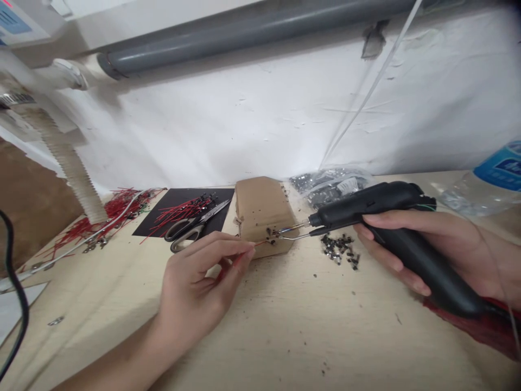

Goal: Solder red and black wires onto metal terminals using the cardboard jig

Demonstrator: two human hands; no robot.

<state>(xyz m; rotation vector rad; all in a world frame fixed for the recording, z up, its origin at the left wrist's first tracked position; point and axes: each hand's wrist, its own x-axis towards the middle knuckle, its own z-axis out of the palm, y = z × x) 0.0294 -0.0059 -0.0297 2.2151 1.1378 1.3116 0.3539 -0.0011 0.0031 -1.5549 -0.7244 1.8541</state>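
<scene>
Soft light; sheen on pipe (244, 35); edges blurred.

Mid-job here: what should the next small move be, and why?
Probably ease the metal tip of the black soldering tool onto the red wire's far end. The left hand pinches the wire, its end by small black parts on the cardboard; the right hand holds the tool, tip close by. Contact is unclear.

Red wire (261, 243) in left hand (203, 277), black soldering gun (366, 203) in right hand (451, 239), brown cardboard (262, 198) between the hands
</scene>
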